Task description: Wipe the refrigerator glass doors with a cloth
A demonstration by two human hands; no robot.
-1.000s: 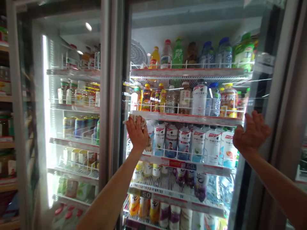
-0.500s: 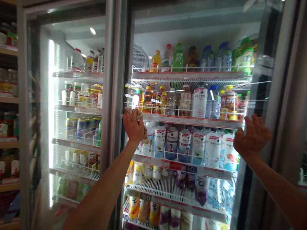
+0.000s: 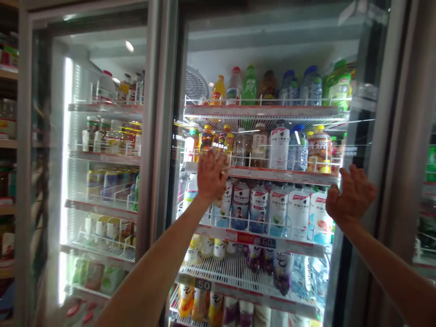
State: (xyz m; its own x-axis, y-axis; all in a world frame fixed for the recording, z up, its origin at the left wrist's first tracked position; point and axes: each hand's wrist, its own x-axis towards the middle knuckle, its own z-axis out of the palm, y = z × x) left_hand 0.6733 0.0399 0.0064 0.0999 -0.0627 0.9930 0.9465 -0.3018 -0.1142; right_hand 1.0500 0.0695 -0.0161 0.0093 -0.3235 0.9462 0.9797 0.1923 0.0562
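My left hand [image 3: 210, 177] presses a crumpled, light-coloured cloth [image 3: 223, 164] against the glass door [image 3: 252, 43] of a drinks fridge. Most of the cloth is hidden behind the palm and fingers; its edges stick out along the right side. On the right side of the same door, my right hand [image 3: 352, 195] rests with fingers spread and holds nothing. Through the glass, bottled drinks [image 3: 278, 206] stand in rows on wire shelves. The cloth covers part of the bottles at the second and third shelves.
A metal door frame [image 3: 155, 113] stands left of this door. Beyond it, a second glass door [image 3: 112, 41] shows more bottles, cans and a bright light strip [image 3: 66, 136]. Open shelves with jars [image 3: 7, 181] line the far left. A wide metal frame [image 3: 397, 181] runs down the right.
My left hand has slid the cloth to the right across the glass, away from the left frame. My right hand keeps its place on the door; the view has shifted slightly.
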